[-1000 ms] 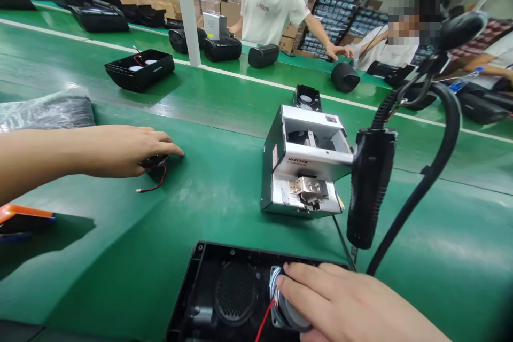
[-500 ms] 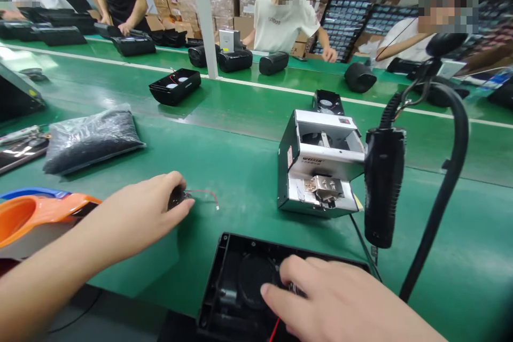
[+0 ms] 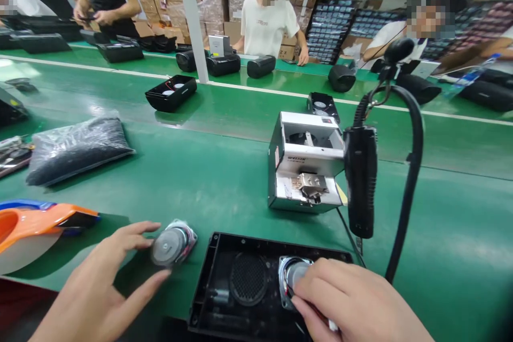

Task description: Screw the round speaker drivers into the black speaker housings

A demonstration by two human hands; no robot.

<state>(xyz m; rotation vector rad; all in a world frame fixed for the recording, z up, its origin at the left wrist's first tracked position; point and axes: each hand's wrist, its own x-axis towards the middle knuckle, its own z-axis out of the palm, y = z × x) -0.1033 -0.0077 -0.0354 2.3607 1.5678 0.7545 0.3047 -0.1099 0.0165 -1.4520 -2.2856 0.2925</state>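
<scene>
My left hand has thumb and fingertips around the edge of a round speaker driver, its grey magnet tilted up, just left of a black speaker housing. My right hand pinches a second speaker driver with a square metal frame over the right part of the housing; the fingers cover part of it. Left of this driver, a round mesh grille shows inside the housing.
A screw feeder stands behind the housing, beside a hanging black electric screwdriver. At left are a plastic bag of black material and an orange-handled tool. Co-workers handle black speaker housings across the green bench.
My left hand has drawn the speaker driver nearer, and its magnet now faces up. My right hand has shifted slightly, exposing the driver in its fingers and the mesh grille. The view has turned slightly right.
</scene>
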